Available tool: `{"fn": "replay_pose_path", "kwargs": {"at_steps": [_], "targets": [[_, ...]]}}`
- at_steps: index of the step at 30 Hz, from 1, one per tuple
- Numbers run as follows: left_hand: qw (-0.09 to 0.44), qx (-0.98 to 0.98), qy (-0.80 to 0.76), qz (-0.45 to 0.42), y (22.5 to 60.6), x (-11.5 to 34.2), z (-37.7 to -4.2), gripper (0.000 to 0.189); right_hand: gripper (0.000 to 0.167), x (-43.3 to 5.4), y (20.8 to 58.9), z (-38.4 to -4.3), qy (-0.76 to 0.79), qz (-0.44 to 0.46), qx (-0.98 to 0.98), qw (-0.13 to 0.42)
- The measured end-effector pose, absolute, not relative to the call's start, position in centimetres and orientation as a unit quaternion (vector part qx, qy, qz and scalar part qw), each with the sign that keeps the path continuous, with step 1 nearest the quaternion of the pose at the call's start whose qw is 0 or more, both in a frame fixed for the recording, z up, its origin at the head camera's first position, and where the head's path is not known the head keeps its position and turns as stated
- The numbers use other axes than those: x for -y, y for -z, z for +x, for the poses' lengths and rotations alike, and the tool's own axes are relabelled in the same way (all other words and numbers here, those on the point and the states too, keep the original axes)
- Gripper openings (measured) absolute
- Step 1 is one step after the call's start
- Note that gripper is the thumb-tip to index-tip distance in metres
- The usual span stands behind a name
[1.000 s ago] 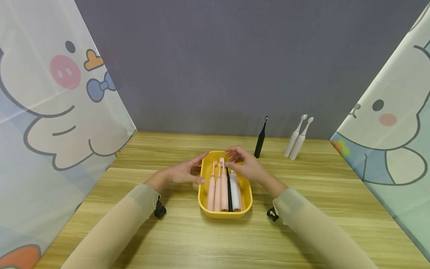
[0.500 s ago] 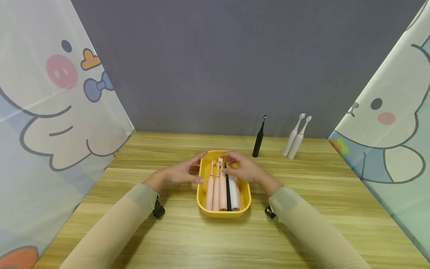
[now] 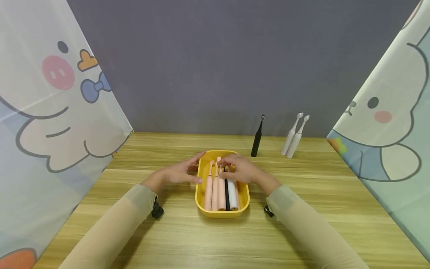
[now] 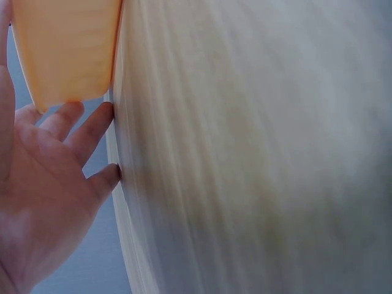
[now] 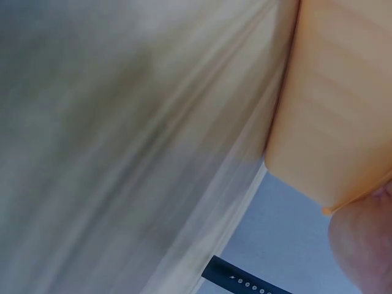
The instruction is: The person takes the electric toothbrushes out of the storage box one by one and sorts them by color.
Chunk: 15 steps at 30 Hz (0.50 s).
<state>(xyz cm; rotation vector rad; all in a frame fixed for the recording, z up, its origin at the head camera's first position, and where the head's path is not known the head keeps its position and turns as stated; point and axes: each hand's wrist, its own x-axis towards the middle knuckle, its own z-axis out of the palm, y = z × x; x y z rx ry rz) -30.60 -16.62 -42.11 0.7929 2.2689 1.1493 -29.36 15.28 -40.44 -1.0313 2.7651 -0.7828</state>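
Note:
In the head view, a yellow tray (image 3: pixel 246 203) holds several electric toothbrushes lying side by side: pink ones (image 3: pixel 208 196), a black toothbrush (image 3: pixel 227 198) and a white one (image 3: pixel 233 198). My left hand (image 3: pixel 179 172) rests at the tray's left side, its thumb and fingers spread; the left wrist view shows its fingertips (image 4: pixel 73 109) right at the tray wall (image 4: pixel 67 55). Reaching over the right rim, my right hand (image 3: pixel 242 170) hangs above the brush necks, thumb and bent fingers apart. It covers the heads of the black and white toothbrushes.
Behind the tray to the right, a black toothbrush (image 3: pixel 256 142) stands upright on the wooden table (image 3: pixel 188 243). Two white toothbrushes (image 3: pixel 293 144) stand close together farther right. A grey wall (image 3: pixel 215 67) closes the back, with cartoon-printed cloths (image 3: pixel 60 119) at the sides.
My right hand has moved left and toward me, from the tray's far right rim to over the brush necks. My left hand stays at the tray's side; the view has shifted slightly.

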Motion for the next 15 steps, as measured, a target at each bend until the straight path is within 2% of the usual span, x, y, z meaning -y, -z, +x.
{"fn": "replay_pose_path", "kwargs": {"at_steps": [8,15], "targets": [[0.236,-0.828,-0.42,0.288,42.13,16.67,-30.49,0.123,0.044,-14.83,40.3,-29.14,0.207,-0.343,-0.916,0.03],[0.238,-0.825,-0.423,0.291,42.06,16.6,-30.56,0.123,0.046,-14.9,40.11,-28.99,0.187,-0.346,-0.919,0.035]]}}
